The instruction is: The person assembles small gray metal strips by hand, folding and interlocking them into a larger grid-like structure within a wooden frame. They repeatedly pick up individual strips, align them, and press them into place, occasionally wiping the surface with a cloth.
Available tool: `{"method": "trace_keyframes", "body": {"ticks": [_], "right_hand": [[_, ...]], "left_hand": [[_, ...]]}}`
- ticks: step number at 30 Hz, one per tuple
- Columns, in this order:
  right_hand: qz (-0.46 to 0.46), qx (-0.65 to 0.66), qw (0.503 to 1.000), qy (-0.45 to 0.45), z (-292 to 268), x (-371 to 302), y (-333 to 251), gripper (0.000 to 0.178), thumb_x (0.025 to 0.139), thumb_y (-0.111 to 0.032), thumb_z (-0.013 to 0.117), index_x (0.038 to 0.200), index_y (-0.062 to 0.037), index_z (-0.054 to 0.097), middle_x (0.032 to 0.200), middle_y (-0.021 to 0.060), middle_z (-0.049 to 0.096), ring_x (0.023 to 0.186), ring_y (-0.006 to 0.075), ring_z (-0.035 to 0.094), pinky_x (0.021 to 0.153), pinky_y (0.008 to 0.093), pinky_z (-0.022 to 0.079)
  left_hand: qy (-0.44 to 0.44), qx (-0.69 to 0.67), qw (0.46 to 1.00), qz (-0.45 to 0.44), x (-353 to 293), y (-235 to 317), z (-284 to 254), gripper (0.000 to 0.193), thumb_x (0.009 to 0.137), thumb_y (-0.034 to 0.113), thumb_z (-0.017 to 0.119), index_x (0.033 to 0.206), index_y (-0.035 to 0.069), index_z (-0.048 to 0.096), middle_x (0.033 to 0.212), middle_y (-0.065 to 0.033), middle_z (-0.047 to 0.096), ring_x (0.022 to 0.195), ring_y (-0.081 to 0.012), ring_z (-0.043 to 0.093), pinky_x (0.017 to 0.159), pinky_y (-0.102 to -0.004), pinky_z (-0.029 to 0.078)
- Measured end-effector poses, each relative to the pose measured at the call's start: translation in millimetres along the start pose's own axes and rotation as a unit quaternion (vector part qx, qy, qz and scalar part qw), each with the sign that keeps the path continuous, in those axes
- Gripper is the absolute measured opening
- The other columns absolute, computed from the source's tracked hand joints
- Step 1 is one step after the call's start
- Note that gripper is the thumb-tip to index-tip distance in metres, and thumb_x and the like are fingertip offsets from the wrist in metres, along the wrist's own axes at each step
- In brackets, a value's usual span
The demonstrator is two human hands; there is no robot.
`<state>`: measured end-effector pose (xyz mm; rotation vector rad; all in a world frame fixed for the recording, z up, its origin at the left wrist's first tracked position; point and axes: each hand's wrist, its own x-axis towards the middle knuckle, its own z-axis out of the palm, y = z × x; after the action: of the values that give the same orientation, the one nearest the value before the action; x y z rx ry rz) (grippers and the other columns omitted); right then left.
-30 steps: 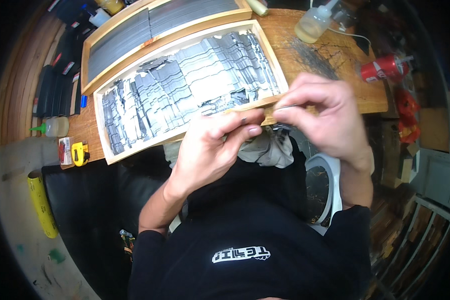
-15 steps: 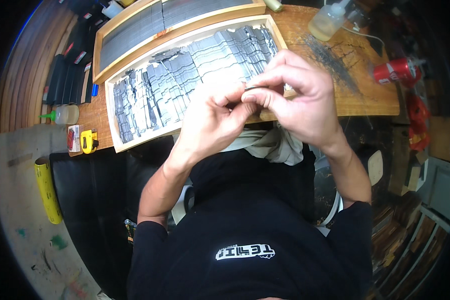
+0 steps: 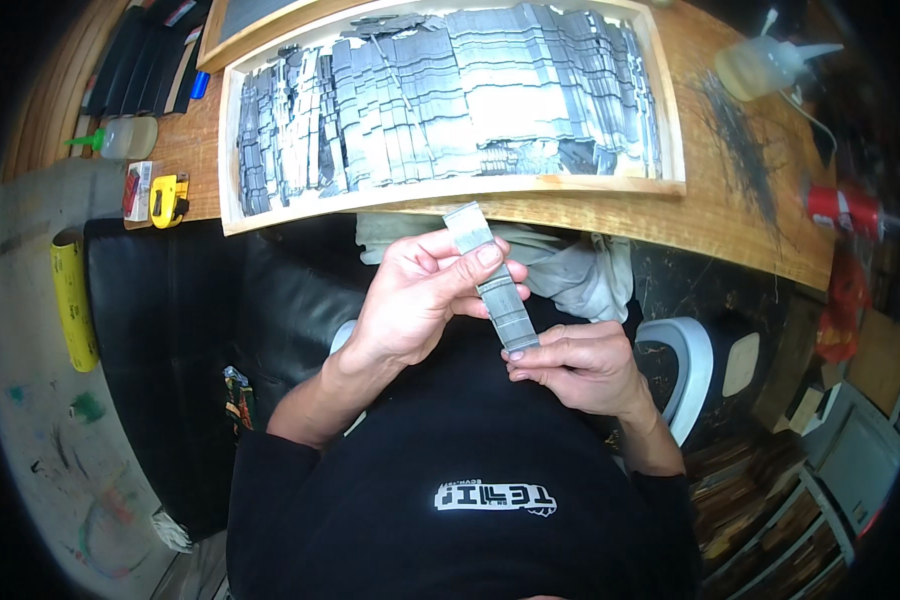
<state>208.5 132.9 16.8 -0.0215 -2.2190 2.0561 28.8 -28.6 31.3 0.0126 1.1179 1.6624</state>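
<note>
A narrow, flat grey strip (image 3: 507, 308) with fine cross lines slants between my hands, above my lap and just off the table's front edge. My left hand (image 3: 415, 300) is closed around its upper half, thumb laid across the front and fingers behind. At the lower end, my right hand (image 3: 585, 368) pinches the strip between thumb and fingertips. Beyond them, a shallow wooden tray (image 3: 450, 196) rests on the table, filled with rows of similar thin grey pieces (image 3: 400, 110), some loose or crooked.
A second wooden frame (image 3: 216, 35) lies behind the tray. Left on the wooden table (image 3: 198, 130) are a yellow tape measure (image 3: 169, 201) and a green-tipped bottle (image 3: 125, 138). To the right are a squeeze bottle (image 3: 760, 68), dark slivers (image 3: 745, 150) and a red can (image 3: 842, 212).
Both hands have come down and toward me, off the tray's front edge. The strip, mostly hidden between the fingers before, now shows lengthwise. My view has shifted, with the tray higher in it.
</note>
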Motion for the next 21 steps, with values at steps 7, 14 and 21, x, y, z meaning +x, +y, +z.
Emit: {"method": "trace_keyframes", "body": {"ticks": [7, 14, 21], "right_hand": [[0.084, 0.014, 0.996, -0.003, 0, -9, 8, 0.02, 0.085, 0.006, 0.082, 0.104, 0.0015, 0.081, 0.096, 0.0152, 0.081, 0.082, 0.0217, 0.079, 0.073, 0.0277, 0.064], [0.18, 0.11, 0.972, 0.106, 16, -22, 10, 0.016, 0.088, 0.005, 0.081, 0.103, 0.002, 0.081, 0.089, 0.0124, 0.08, 0.078, 0.0163, 0.078, 0.07, 0.0267, 0.062], [0.131, 0.03, 0.977, 0.164, 25, -33, 20, 0.013, 0.087, 0.009, 0.078, 0.098, 0.0019, 0.081, 0.091, 0.014, 0.081, 0.081, 0.0202, 0.079, 0.073, 0.0291, 0.064]], "left_hand": [[-0.001, 0.074, 0.997, -0.006, 5, -12, 8, 0.023, 0.102, 0.016, 0.073, 0.121, 0.001, 0.073, 0.106, -0.0143, 0.08, 0.094, -0.0231, 0.08, 0.072, -0.0271, 0.063], [-0.032, 0.11, 0.993, -0.025, 15, -17, 10, 0.024, 0.102, 0.015, 0.073, 0.122, 0.002, 0.073, 0.107, -0.0119, 0.08, 0.097, -0.0197, 0.078, 0.076, -0.0268, 0.062], [-0.097, 0.116, 0.988, -0.025, 19, -21, 16, 0.038, 0.101, 0.007, 0.073, 0.137, -0.002, 0.065, 0.117, -0.0156, 0.078, 0.106, -0.0219, 0.076, 0.09, -0.0334, 0.062]]}}
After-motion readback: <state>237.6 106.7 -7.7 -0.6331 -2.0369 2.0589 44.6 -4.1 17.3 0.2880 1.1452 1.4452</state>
